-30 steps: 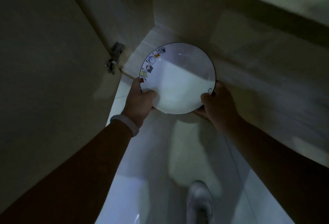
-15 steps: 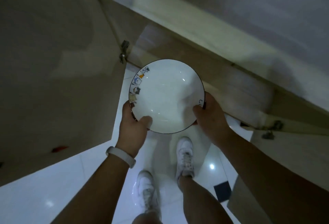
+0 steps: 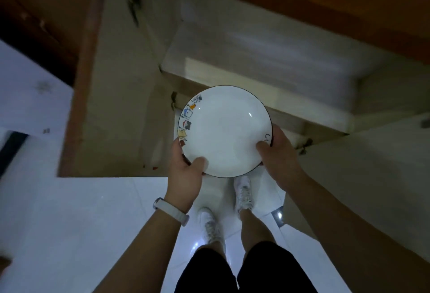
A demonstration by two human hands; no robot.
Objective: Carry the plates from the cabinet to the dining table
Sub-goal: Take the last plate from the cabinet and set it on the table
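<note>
head view: dim, partly blurred
plate [image 3: 226, 133]: white, cartoon rim, held level above the floor [image 3: 69, 223], in front of the open cabinet [image 3: 256, 60]
left hand [image 3: 186, 174]: clamped on near-left rim, thumb on top
right hand [image 3: 278, 153]: clamped on right rim
risk: low light, cabinet door [image 3: 111, 83] close by; a knock while turning could have jarred the plate loose

Dim, glossy white tiled floor [image 3: 69, 223]
</note>
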